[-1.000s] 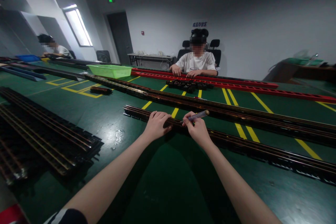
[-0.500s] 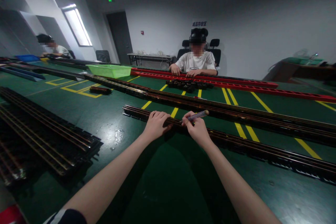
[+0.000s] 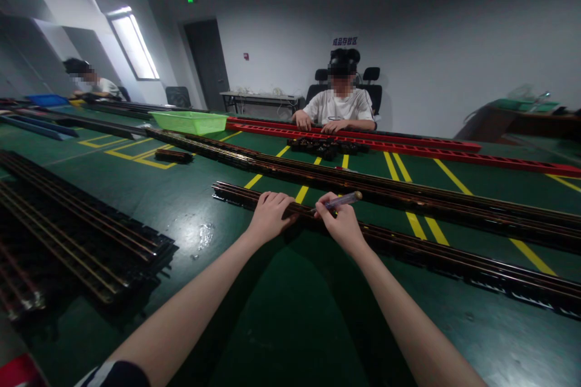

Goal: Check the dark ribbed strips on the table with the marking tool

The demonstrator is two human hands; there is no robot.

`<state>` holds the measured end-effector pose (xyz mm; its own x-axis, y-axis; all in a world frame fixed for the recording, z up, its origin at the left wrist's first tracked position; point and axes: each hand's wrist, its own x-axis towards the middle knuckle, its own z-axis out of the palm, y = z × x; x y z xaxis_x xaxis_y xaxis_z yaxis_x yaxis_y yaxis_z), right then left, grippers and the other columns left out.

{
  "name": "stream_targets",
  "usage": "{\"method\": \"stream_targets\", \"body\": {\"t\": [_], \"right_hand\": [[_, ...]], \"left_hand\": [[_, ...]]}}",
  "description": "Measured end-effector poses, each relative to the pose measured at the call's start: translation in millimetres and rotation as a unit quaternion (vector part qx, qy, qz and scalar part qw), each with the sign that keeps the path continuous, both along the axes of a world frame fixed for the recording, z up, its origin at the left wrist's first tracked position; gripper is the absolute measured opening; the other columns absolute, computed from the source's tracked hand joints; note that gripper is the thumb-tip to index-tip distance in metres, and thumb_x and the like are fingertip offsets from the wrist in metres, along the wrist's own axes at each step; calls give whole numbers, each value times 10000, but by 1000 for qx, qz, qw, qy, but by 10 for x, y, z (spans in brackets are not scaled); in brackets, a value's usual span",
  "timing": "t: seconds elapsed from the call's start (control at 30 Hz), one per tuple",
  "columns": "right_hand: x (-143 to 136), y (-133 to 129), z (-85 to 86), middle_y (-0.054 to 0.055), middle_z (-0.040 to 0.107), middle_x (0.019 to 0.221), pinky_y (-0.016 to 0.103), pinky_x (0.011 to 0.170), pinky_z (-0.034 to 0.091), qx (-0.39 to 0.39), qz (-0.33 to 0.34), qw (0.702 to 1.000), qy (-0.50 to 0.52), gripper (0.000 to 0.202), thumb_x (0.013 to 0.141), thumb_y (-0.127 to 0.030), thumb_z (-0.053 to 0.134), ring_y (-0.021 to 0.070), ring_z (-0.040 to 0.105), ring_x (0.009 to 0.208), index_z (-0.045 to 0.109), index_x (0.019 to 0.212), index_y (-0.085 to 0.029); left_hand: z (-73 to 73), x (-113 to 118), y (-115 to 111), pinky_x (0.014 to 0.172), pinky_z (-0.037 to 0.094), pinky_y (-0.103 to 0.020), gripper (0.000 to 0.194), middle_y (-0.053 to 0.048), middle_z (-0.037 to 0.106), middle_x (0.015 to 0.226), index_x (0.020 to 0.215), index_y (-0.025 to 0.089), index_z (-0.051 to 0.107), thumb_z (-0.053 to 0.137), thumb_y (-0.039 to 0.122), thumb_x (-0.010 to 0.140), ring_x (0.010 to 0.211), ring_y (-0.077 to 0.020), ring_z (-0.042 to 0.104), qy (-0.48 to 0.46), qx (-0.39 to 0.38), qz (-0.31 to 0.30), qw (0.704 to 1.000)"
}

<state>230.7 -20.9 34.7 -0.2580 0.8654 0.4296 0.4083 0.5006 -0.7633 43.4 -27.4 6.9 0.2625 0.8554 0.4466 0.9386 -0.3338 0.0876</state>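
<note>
In front of me a long black rail with copper-coloured strips point(image 3: 436, 253) runs from mid-left to the right edge of the green table. My left hand point(image 3: 271, 214) is laid over this rail near its left end, thumb on the near side and fingers over the far side, gripping it. Just to the right, my right hand point(image 3: 339, 221) is closed round a screwdriver point(image 3: 345, 198) with a translucent handle. Its handle end points up and right. The tip points left and down at the rail, close beside my left thumb; whether it touches cannot be made out.
Another long rail bundle point(image 3: 390, 192) lies beyond mine, and several rails point(image 3: 86, 211) rest at left. Farther off are a short rail piece point(image 3: 173, 156), a green basket point(image 3: 190, 122), red rails point(image 3: 408, 153) and dark parts point(image 3: 324, 147) before a seated co-worker point(image 3: 340, 106).
</note>
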Motion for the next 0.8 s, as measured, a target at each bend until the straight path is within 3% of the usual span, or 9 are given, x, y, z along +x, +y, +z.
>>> {"method": "stream_targets", "body": {"t": [0.8], "right_hand": [[7,3,37,21,670,618,318,668,451,20,-17,1000,0,140,802,-279,493,213,651,673,526,678,-224]], "left_hand": [[-14,6,-8,998,292,-428,299,-60,614,1161,1118,203,554,427,174,848,1113,-228,503,4,15,-29,999]]}}
